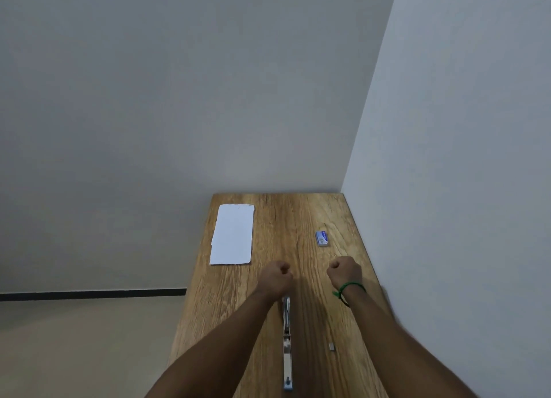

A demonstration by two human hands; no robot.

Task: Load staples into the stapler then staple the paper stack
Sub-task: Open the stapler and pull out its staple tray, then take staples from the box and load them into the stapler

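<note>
Shiny metal runs straight down the middle in front of you: the long silver stapler (287, 342), swung fully open, lies flat along the wood-grain surface (301, 218), its blue-tipped end nearest you and its far end passing under your left wrist. Just to its right, apart from it, sits a small grey strip of staples (332, 347) on the bare wood. Your left hand (275, 276) is curled into a closed fist above the stapler's far end; whether it touches the stapler you cannot tell, and nothing shows between its fingers. Your right hand (344, 272) is also a tight fist, hovering with nothing in it, a green cord bracelet (348, 288) around its wrist. Beyond that hand lies the little blue staple box (322, 238). The white rectangular paper stack (233, 234) rests flat at the far left of the surface, well apart from the stapler. Pale grey walls (462, 129) close the corner behind and to the right.
</note>
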